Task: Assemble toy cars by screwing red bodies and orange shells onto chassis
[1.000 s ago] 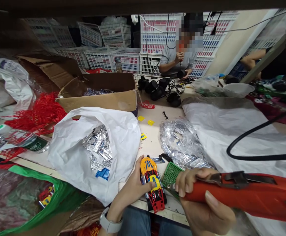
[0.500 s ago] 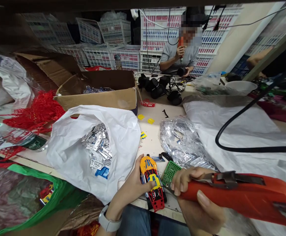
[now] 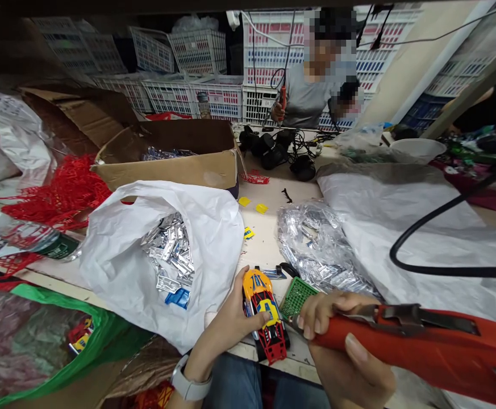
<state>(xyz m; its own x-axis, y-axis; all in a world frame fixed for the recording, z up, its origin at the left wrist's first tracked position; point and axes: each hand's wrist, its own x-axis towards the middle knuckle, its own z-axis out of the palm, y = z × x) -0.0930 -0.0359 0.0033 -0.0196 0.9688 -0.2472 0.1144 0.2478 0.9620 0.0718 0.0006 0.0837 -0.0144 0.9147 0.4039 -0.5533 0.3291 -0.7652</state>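
Orange, yellow and red, a toy car [image 3: 259, 282] is sitting at the near edge of the table [image 3: 265, 241], the left hand [image 3: 236, 319] clasping it, thumb on top. The right hand [image 3: 341, 346] is gripping a red power tool [image 3: 439, 346], its tip near the car's side, contact hard to tell. Just beyond, a green basket [image 3: 299, 295] is lying; leftward, a white bag [image 3: 217, 250] is holding silvery parts [image 3: 173, 247].
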